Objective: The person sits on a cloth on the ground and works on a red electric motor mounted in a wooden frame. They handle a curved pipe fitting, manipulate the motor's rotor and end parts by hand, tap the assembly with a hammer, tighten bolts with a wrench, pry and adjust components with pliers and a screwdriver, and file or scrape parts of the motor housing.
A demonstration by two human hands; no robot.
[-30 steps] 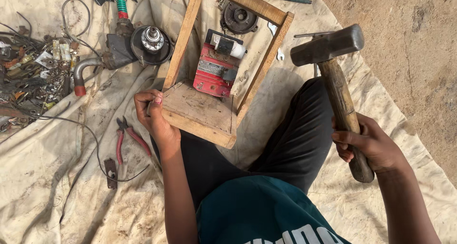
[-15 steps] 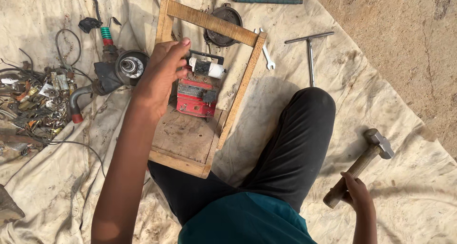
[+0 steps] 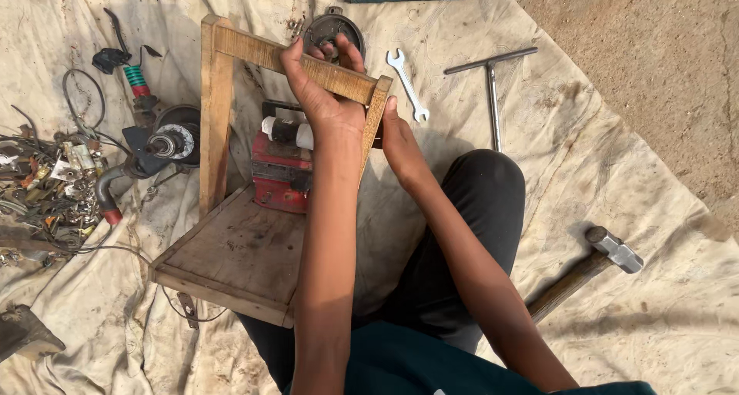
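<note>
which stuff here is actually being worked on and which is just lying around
In hand:
- wooden frame, top bar gripped by left hand
- right hand on the frame's right post

Lying about:
- hammer
- open-ended spanner
- T-handle wrench
- red engine block
- wire and scrap pile

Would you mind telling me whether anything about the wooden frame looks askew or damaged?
Yes: the wooden frame looks racked. Its top rail slopes down to the right, where both hands, left hand and right hand, grip that corner.

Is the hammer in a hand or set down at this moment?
Set down. The hammer lies on the cloth; the left hand and right hand both grip the wooden frame.
</note>
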